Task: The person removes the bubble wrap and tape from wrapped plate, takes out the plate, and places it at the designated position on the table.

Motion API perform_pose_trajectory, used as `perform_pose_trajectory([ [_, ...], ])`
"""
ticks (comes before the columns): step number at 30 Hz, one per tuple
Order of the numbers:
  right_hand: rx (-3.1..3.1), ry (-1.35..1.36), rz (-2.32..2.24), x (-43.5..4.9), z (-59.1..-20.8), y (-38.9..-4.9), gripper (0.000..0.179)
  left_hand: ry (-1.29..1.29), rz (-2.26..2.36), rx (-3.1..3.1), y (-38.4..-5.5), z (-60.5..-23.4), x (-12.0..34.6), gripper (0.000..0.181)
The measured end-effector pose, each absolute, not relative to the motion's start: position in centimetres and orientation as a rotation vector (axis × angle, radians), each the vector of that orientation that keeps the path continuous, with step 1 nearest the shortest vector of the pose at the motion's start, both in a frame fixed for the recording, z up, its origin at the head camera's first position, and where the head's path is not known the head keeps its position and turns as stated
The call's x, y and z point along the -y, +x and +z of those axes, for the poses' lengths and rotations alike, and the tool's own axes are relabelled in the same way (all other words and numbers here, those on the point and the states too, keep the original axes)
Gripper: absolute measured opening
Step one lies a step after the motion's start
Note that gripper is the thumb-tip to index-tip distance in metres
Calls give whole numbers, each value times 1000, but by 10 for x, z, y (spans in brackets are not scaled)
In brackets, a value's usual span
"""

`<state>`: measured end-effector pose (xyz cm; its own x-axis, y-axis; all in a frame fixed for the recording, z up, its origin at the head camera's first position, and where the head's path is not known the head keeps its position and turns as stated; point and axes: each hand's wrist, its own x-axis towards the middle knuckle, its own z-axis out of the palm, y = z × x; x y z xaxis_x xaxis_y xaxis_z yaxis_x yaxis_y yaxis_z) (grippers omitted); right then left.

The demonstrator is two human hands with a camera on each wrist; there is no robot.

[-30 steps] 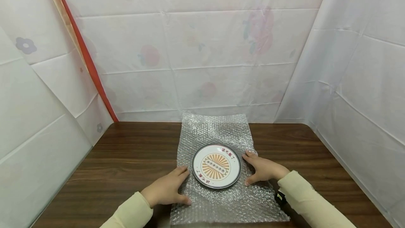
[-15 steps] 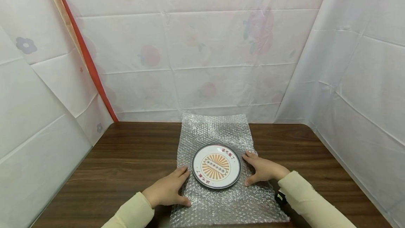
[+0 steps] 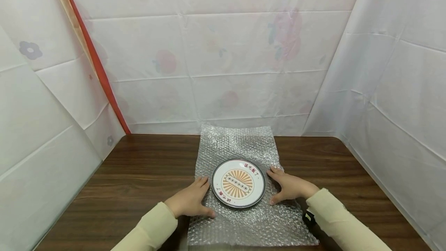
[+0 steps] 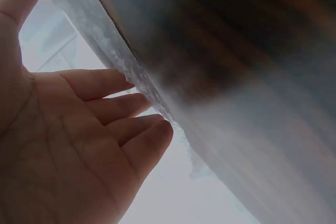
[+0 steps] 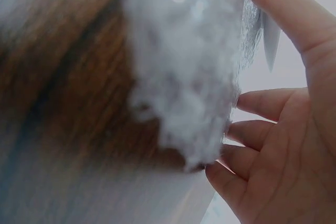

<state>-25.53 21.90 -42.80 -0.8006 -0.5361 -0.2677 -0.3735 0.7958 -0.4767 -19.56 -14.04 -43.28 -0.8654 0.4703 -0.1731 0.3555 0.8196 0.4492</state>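
Observation:
A round white plate [image 3: 238, 183] with an orange ray pattern, red characters and a dark rim lies face up on a sheet of bubble wrap [image 3: 240, 142]. To its left, my left hand [image 3: 191, 200] rests with spread fingers on the wrap's left edge, fingertips close to the plate's rim. My right hand [image 3: 290, 185] is on the wrap's right side, thumb and fingers apart, just beside the plate. In the left wrist view the fingertips [image 4: 157, 124] meet the edge of the wrap. The right wrist view has the fingers [image 5: 252, 135] extended along the wrap's ragged edge.
The dark wooden table [image 3: 150, 165] extends to both sides of the wrap. White patterned cloth [image 3: 223, 69] hangs behind it and along both sides, with a red strip [image 3: 101, 73] at the left corner. A black band [image 3: 309, 217] shows at the right wrist.
My left hand has shifted slightly forward and to the right along the wrap, nearer the plate. The right hand, the plate and the wrap stay in place.

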Motion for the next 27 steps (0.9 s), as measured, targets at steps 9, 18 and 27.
perform_pose_trajectory([
  [9,-2604,-682,-570,-219,-431,-258,108,596,561,-2707,-202,-432,133,112],
  [18,-2575,-718,-644,-226,-427,-259,103,591,546,-2699,-201,-429,133,112],
  [27,-2584,-779,-734,-229,-403,-261,84,606,547,-2689,-200,-422,133,111],
])
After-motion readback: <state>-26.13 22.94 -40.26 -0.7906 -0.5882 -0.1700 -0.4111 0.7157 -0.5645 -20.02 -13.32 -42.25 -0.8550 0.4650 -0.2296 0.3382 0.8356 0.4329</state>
